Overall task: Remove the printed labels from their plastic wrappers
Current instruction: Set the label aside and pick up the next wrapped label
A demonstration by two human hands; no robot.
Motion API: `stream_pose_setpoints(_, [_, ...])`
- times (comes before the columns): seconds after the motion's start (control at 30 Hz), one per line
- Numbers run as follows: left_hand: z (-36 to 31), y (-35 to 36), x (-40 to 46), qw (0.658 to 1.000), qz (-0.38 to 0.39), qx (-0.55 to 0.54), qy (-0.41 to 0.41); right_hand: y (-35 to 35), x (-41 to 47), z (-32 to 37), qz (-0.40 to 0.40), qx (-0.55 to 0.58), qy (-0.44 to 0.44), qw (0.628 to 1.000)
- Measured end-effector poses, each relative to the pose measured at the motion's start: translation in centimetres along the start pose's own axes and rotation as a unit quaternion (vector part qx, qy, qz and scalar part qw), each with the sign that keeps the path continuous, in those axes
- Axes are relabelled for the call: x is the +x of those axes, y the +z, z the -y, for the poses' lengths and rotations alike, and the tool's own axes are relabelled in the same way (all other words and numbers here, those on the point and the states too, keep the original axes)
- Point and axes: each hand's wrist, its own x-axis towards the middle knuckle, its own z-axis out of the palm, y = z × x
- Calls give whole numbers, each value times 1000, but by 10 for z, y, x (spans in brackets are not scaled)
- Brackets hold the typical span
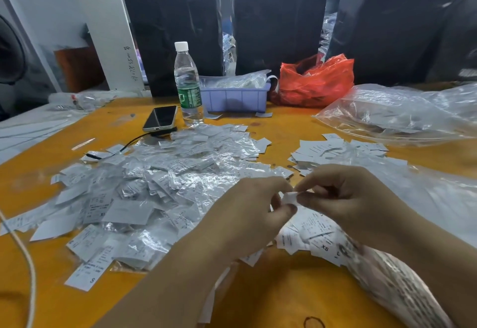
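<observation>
My left hand (254,209) and my right hand (343,196) meet over the yellow table (284,289), both pinching one small wrapped label (290,197) between thumb and fingertips. A big heap of printed labels in clear plastic wrappers (154,188) covers the table to the left. Under my right hand lie loose printed labels (312,232), some marked XS. A smaller pile of bare white labels (325,152) sits farther back on the right.
A water bottle (188,85), a phone (160,118) with a cable, a purple tray (235,98) and a red plastic bag (315,82) stand at the back. Large clear bags (402,110) lie at right. Black wrapped bales (278,17) line the rear.
</observation>
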Motion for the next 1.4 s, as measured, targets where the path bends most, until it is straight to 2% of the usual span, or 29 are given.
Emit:
stream_pose_setpoints(0.07, [0,1,1,999,-19,-37,-3,-1,-1,0,16,4,-10,1000])
stream_pose_setpoints(0.17, [0,2,1,998,-44,-34,-6,-4,0,1,38,-43,-15,998])
stream_pose_setpoints(0.27, [1,2,2,996,-69,-51,-20,-10,3,8,22,-143,-24,989])
stream_pose_setpoints(0.37, [3,4,3,993,-91,-66,-26,-18,5,24,-24,-210,-70,975])
stream_pose_setpoints(0.43, [3,5,2,992,-92,-83,-33,-23,5,34,-68,-157,-98,980])
stream_pose_setpoints(0.53, [1,5,1,990,-95,-98,-43,-37,10,51,-105,76,-68,989])
stream_pose_setpoints(0.57, [0,5,1,990,-97,-92,-44,-44,11,55,-106,88,-56,989])
stream_pose_setpoints(0.63, [-3,4,0,991,-99,-82,-42,-56,12,58,-60,-23,-13,998])
stream_pose_setpoints(0.67, [-4,4,1,991,-96,-87,-42,-61,10,58,-7,-110,25,994])
stream_pose_setpoints(0.73, [-6,4,1,989,-81,-113,-45,-64,3,56,96,-262,113,954])
stream_pose_setpoints(0.83, [-8,5,1,986,-62,-147,-52,-63,-10,49,161,-390,189,887])
stream_pose_setpoints(1.0, [-8,8,1,988,-39,-140,-60,-58,-25,33,211,-403,236,859])
stream_pose_setpoints(1.17, [-7,8,2,989,-40,-129,-61,-51,-27,15,201,-430,236,848])
stream_pose_setpoints(1.3, [-7,9,2,990,-43,-117,-65,-50,-29,9,185,-420,245,854])
stream_pose_setpoints(1.4, [-6,10,2,991,-43,-111,-60,-58,-35,8,149,-426,203,869])
